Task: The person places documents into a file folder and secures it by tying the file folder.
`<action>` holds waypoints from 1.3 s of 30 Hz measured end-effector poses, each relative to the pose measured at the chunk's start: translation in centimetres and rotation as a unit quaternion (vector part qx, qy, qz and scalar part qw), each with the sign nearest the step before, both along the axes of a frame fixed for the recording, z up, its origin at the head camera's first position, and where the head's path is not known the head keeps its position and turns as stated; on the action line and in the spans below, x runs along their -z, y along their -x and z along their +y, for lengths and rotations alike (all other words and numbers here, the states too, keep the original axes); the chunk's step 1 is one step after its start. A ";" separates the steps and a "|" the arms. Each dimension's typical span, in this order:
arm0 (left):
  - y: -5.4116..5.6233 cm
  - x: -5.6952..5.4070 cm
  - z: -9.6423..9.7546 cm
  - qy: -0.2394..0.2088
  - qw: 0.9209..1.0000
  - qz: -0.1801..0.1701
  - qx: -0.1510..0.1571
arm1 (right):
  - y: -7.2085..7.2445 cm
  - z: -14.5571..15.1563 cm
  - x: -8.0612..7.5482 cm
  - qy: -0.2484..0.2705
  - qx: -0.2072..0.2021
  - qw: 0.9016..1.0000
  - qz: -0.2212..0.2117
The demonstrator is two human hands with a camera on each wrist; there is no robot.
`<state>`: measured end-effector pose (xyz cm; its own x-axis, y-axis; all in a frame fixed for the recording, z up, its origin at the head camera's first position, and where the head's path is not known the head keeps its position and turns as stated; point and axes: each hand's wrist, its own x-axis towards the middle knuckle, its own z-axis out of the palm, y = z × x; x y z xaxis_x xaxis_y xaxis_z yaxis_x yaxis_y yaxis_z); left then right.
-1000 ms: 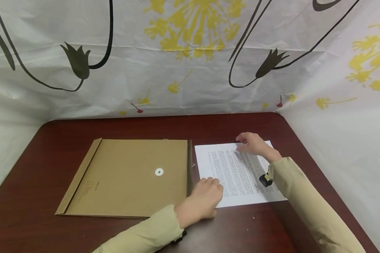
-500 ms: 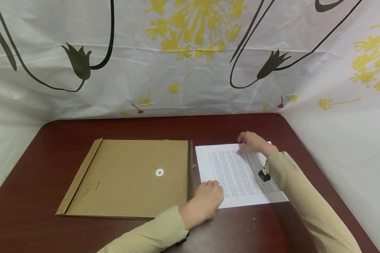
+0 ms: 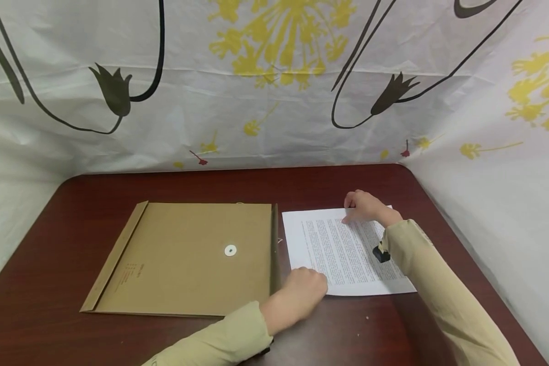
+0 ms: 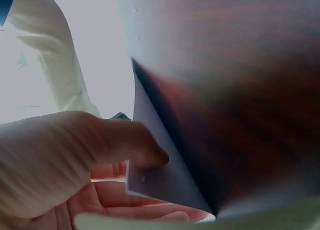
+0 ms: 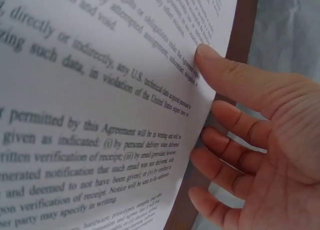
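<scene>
A white sheet of printed paper lies at the right of the table. My left hand pinches its near left corner. Seen from the left wrist, the thumb presses one face of the bent-up corner, with the fingers behind it. At the far edge my right hand holds the sheet, thumb on the printed face and fingertips at the edge, partly hidden behind it. Left of the paper lies a brown kraft document envelope with a white round button.
The dark red-brown table has rounded far corners. A white curtain with flower prints stands behind it and along both sides. A raised flap runs along the envelope's right side, close to the paper.
My left hand has shifted a little toward me and to the right, and the paper's near edge has risen slightly with it. The right hand keeps nearly the same place at the far edge.
</scene>
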<state>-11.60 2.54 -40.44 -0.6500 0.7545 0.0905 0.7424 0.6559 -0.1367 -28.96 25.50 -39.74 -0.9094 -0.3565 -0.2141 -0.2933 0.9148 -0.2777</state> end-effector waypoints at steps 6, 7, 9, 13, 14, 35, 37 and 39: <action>0.4 -0.3 -0.4 -0.030 0.999 -0.026 0.002 | -0.2 0.4 -0.1 -0.044 0.016 0.999 -0.007; 0.5 -0.4 -0.4 -0.033 0.999 -0.023 0.000 | -0.2 0.5 -0.1 -0.050 0.013 0.999 -0.006; 0.7 -0.6 -0.6 -0.033 0.999 -0.009 -0.005 | -0.3 0.8 -0.2 -0.055 0.005 0.998 -0.002; 1.0 -0.7 -0.8 -0.024 0.998 0.046 -0.021 | -0.8 1.6 -0.3 -0.027 -0.008 1.000 0.000; 1.1 -0.8 -0.9 -0.023 0.998 0.056 -0.026 | -0.9 1.8 -0.3 -0.015 -0.010 1.000 -0.001; 4.6 -1.5 -4.4 -0.265 0.954 0.080 -0.112 | -5.4 5.7 -0.7 0.172 0.043 0.978 -0.107; 4.9 -1.6 -4.7 -0.291 0.948 0.063 -0.113 | -6.1 5.9 -0.8 0.202 0.072 0.969 -0.126; 5.3 -1.6 -5.1 -0.315 0.941 0.034 -0.117 | -6.8 6.0 -0.8 0.232 0.095 0.958 -0.140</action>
<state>-16.89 -2.58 -38.80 -0.7680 0.3748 0.5194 0.5713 0.7674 0.2911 -22.18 31.55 -38.90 -0.8972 -0.3069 -0.3175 0.0108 0.7035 -0.7106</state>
